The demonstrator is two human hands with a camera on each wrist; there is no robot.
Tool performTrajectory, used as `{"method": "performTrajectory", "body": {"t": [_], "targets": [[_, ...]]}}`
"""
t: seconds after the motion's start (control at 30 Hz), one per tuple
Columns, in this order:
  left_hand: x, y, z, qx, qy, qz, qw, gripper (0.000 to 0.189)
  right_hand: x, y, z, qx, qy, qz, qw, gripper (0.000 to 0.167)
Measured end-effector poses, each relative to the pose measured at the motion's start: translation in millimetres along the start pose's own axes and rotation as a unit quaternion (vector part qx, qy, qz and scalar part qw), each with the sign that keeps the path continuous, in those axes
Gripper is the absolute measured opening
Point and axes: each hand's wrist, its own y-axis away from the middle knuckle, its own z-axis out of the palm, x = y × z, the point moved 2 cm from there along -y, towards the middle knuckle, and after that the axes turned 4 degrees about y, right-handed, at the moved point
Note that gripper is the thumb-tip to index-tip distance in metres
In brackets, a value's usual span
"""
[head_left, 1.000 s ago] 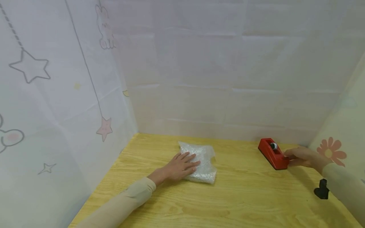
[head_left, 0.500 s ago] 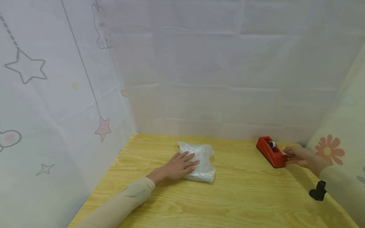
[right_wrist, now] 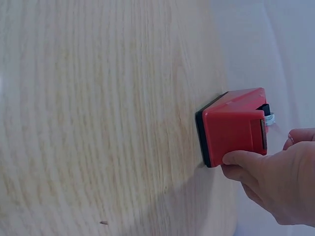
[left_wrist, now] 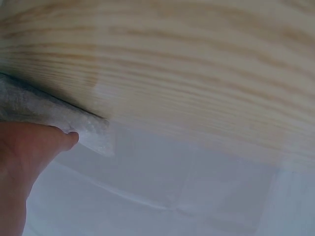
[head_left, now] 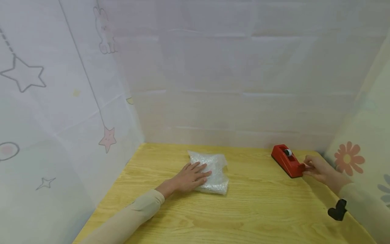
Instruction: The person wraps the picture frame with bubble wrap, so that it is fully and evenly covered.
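Note:
My left hand [head_left: 190, 178] lies flat with spread fingers on a bubble-wrap packet [head_left: 214, 171] in the head view, near the table's middle. Its thumb reaches along the edge of the bubble wrap [left_wrist: 88, 125] in the left wrist view. What the wrap holds inside is hidden. At the far right, my right hand [head_left: 320, 171] grips the front end of a red tape dispenser [head_left: 284, 162] standing on the table. The right wrist view has fingers [right_wrist: 246, 160] against the front of the dispenser [right_wrist: 229, 132] and a bent finger near the tape roll [right_wrist: 269, 119].
The yellow wood-grain table [head_left: 237, 217] ends against a pale back wall sheet [head_left: 213, 84]. A printed sheet [head_left: 70, 162] stands on the left, another with a red flower [head_left: 348, 158] on the right. A black heart-shaped piece [head_left: 338, 210] shows beside the right sleeve [head_left: 365, 203].
The whole head view has shifted slightly left. Around the front of the dispenser my right fingers have drawn in a little more; the left hand stays on the bubble wrap.

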Motion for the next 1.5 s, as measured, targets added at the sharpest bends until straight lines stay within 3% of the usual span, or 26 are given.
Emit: {"method": "performTrajectory", "body": {"t": [0.27,0.5,0.63,0.73,0.9,1.07,1.17,1.33,1.5], "targets": [[0.8,0.7,-0.2,-0.005,0.01,-0.001,0.9999,0.055,7.1,4.9,3.2,0.011,0.009,-0.023,0.9996,0.023],[1.1,0.7,-1.6,0.0,0.01,0.003,0.9999,0.056,18.4,5.4,1.1,-0.004,-0.035,-0.063,0.9974,0.041],[0.2,0.3,-0.8,-0.001,0.01,0.004,0.9999,0.056,22.8,7.6,2.3,-0.012,-0.077,-0.079,0.9939,0.037],[-0.6,0.1,-0.1,-0.001,0.009,0.006,0.9999,0.057,26.5,11.1,3.8,0.003,-0.09,-0.091,0.9918,0.031],[-1.9,-0.6,0.9,-0.001,0.008,0.008,0.9999,0.059,34.5,16.9,3.5,0.045,-0.052,-0.104,0.9922,0.031],[-1.9,-0.6,0.7,-0.001,0.004,0.007,1.0,0.059,43.6,17.3,0.1,0.07,-0.038,-0.089,0.9928,0.019],[-1.7,-0.2,0.4,-0.003,0.005,0.005,1.0,0.059,48.7,17.2,-2.3,0.099,0.017,-0.074,0.9922,0.013],[-0.8,-0.2,-1.0,-0.003,0.009,0.004,0.9999,0.058,56.0,18.4,-4.5,0.136,0.103,-0.066,0.9831,0.022],[0.7,-0.3,-3.2,-0.002,0.011,0.007,0.9999,0.058,61.7,17.3,-4.3,0.152,0.081,-0.073,0.9824,0.024]]}}
